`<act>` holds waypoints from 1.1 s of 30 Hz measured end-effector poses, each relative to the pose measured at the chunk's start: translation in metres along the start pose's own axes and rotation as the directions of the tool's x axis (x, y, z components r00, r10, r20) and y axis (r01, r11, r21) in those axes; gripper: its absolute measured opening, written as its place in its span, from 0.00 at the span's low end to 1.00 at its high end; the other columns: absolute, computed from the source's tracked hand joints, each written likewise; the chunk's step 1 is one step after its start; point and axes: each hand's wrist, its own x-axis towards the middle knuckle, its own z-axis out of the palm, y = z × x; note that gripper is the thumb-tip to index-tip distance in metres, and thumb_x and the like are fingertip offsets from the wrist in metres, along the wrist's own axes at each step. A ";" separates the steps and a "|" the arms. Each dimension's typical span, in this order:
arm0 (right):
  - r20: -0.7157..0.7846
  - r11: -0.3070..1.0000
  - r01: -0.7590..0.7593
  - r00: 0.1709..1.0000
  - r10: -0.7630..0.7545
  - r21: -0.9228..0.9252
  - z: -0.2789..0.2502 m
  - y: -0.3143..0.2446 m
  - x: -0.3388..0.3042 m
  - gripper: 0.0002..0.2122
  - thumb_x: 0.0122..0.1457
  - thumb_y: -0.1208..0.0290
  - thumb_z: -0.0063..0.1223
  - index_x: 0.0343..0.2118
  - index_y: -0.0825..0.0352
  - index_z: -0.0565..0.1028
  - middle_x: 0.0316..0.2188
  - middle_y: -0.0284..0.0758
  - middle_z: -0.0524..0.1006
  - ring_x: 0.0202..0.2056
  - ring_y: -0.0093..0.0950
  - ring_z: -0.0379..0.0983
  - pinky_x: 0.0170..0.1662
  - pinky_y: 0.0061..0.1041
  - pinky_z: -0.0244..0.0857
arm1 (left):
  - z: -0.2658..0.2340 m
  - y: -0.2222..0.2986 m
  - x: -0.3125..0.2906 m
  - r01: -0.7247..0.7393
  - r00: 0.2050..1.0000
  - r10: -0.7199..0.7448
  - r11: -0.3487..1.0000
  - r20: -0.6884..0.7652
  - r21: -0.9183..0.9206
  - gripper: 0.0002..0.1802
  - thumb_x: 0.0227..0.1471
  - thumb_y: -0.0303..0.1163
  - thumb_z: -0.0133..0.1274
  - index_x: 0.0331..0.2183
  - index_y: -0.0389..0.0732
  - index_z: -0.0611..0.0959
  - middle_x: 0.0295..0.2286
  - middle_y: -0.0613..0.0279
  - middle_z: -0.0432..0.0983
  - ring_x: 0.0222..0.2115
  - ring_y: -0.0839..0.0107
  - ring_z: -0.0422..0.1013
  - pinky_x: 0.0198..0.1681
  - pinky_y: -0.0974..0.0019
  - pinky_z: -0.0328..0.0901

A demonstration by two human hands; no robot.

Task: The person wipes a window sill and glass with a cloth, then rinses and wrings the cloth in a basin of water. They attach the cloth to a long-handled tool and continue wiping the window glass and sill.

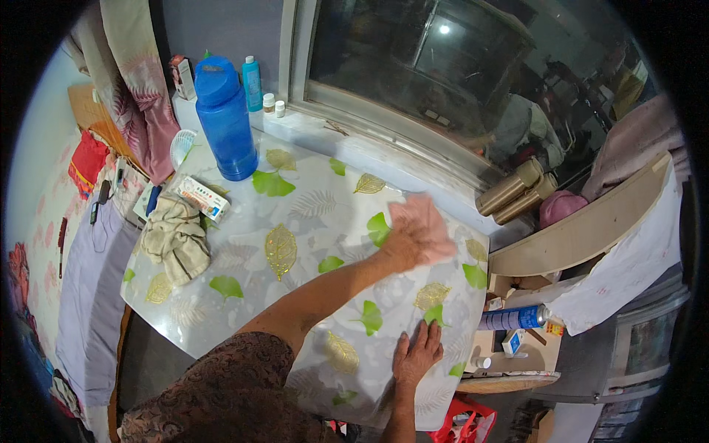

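Note:
My left hand (406, 247) reaches across the table and presses down on a pink cloth (426, 221); hand and cloth are somewhat blurred, and part of the cloth is hidden beneath the fingers. Under both lies a glossy table cover (244, 258) patterned with green and gold leaves. Wet-looking streaks show on its surface. My right hand (417, 356) rests palm down near the table's right front edge, its fingers stretched out and holding nothing.
A tall blue water bottle (224, 125), a small box (203, 198) and a crumpled beige cloth (176, 240) occupy the table's left side. Bottles line the windowsill (317, 125). At the right, a shelf unit (509, 380) holds a blue spray can (513, 317). A bed (96, 295) lies left.

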 end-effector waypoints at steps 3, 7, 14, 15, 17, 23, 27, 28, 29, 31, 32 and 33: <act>-0.037 1.000 -0.001 0.999 0.001 0.001 -0.004 0.003 0.001 0.26 0.56 0.58 0.50 0.56 0.66 0.67 0.61 0.48 0.60 0.63 0.45 0.53 0.61 0.48 0.41 | -0.058 0.019 -0.003 -0.003 0.983 0.076 0.915 0.166 -0.403 0.31 0.44 0.39 0.57 0.53 0.50 0.74 0.55 0.66 0.65 0.56 0.61 0.60 0.60 0.52 0.53; -0.036 1.000 0.009 0.999 -0.008 0.002 -0.002 0.002 -0.003 0.26 0.55 0.59 0.52 0.55 0.66 0.68 0.61 0.47 0.60 0.62 0.44 0.54 0.61 0.47 0.43 | -0.121 -0.053 -0.044 0.008 1.000 0.007 0.836 0.026 -0.549 0.25 0.48 0.34 0.56 0.51 0.45 0.76 0.51 0.60 0.69 0.57 0.59 0.60 0.60 0.53 0.52; -0.031 1.000 -0.012 0.999 0.012 0.016 -0.002 -0.008 -0.004 0.25 0.56 0.59 0.52 0.55 0.66 0.68 0.62 0.47 0.60 0.63 0.43 0.53 0.61 0.51 0.43 | -0.110 -0.140 -0.092 0.472 0.871 -0.486 0.781 -0.076 0.409 0.31 0.57 0.49 0.45 0.58 0.45 0.67 0.59 0.51 0.58 0.58 0.47 0.54 0.58 0.37 0.46; -0.033 1.000 0.000 0.999 0.000 0.017 0.001 -0.012 -0.004 0.25 0.57 0.58 0.50 0.55 0.66 0.68 0.62 0.48 0.60 0.64 0.44 0.53 0.60 0.53 0.43 | -0.093 -0.135 -0.089 0.462 0.881 -0.453 0.758 -0.139 0.461 0.32 0.57 0.49 0.45 0.58 0.42 0.67 0.57 0.48 0.60 0.56 0.47 0.56 0.56 0.38 0.49; -0.071 0.999 0.049 0.996 -0.049 -0.001 0.011 -0.008 -0.005 0.25 0.58 0.57 0.50 0.55 0.66 0.68 0.61 0.48 0.61 0.63 0.44 0.53 0.60 0.54 0.43 | -0.052 -0.076 -0.061 0.378 0.847 -0.517 0.748 0.122 0.545 0.32 0.55 0.45 0.47 0.57 0.37 0.67 0.55 0.39 0.60 0.52 0.46 0.59 0.51 0.38 0.52; -0.065 0.979 0.043 0.997 -0.030 0.200 0.007 0.019 -0.003 0.24 0.54 0.60 0.55 0.53 0.63 0.71 0.61 0.47 0.62 0.63 0.43 0.53 0.60 0.53 0.43 | -0.043 0.118 -0.066 0.035 0.977 -0.007 0.991 0.212 -0.129 0.27 0.54 0.47 0.50 0.56 0.55 0.72 0.58 0.61 0.61 0.62 0.55 0.51 0.63 0.37 0.40; 0.036 0.771 0.034 0.997 -0.074 0.636 -0.017 0.070 0.013 0.24 0.51 0.60 0.59 0.52 0.61 0.72 0.59 0.44 0.65 0.59 0.44 0.62 0.58 0.47 0.49 | -0.079 0.099 -0.088 0.027 0.985 -0.041 0.996 0.169 0.085 0.28 0.52 0.50 0.52 0.54 0.55 0.74 0.56 0.60 0.64 0.61 0.54 0.52 0.62 0.38 0.42; -0.005 0.878 0.053 0.998 -0.058 0.476 -0.032 0.082 0.015 0.25 0.52 0.60 0.59 0.53 0.60 0.71 0.60 0.44 0.64 0.60 0.44 0.60 0.58 0.48 0.50 | -0.091 0.086 -0.095 0.084 0.981 -0.105 0.988 0.162 0.130 0.28 0.52 0.50 0.51 0.54 0.54 0.74 0.56 0.60 0.64 0.60 0.53 0.54 0.61 0.37 0.44; -0.051 0.953 0.060 0.998 -0.047 0.296 -0.044 0.095 0.017 0.26 0.52 0.59 0.59 0.54 0.60 0.71 0.61 0.44 0.63 0.61 0.44 0.58 0.57 0.50 0.51 | -0.099 0.069 -0.097 0.160 0.969 -0.185 0.975 0.165 0.155 0.28 0.53 0.49 0.51 0.55 0.53 0.73 0.56 0.59 0.63 0.60 0.52 0.54 0.60 0.36 0.45; 0.057 0.991 0.034 0.997 -0.042 0.127 -0.046 0.110 0.012 0.28 0.57 0.56 0.53 0.59 0.60 0.65 0.65 0.46 0.54 0.65 0.44 0.50 0.55 0.54 0.54 | -0.105 0.035 -0.098 0.333 0.925 -0.368 0.904 0.092 0.267 0.28 0.53 0.48 0.50 0.55 0.52 0.72 0.55 0.57 0.64 0.58 0.51 0.56 0.58 0.36 0.48; 0.078 0.995 0.044 0.996 -0.052 0.093 -0.040 0.116 0.007 0.28 0.58 0.54 0.51 0.60 0.60 0.63 0.66 0.46 0.52 0.65 0.44 0.48 0.55 0.55 0.54 | -0.092 0.019 -0.096 0.418 0.887 -0.462 0.815 0.015 0.400 0.28 0.54 0.48 0.49 0.55 0.51 0.72 0.56 0.57 0.63 0.57 0.51 0.57 0.56 0.33 0.49; 0.094 0.998 0.041 0.995 -0.046 0.053 -0.036 0.124 0.004 0.29 0.59 0.53 0.49 0.62 0.60 0.62 0.66 0.46 0.50 0.66 0.44 0.46 0.55 0.56 0.55 | -0.084 0.014 -0.077 0.463 0.863 -0.505 0.797 0.008 0.389 0.28 0.54 0.48 0.49 0.55 0.51 0.72 0.57 0.57 0.62 0.57 0.50 0.57 0.55 0.32 0.48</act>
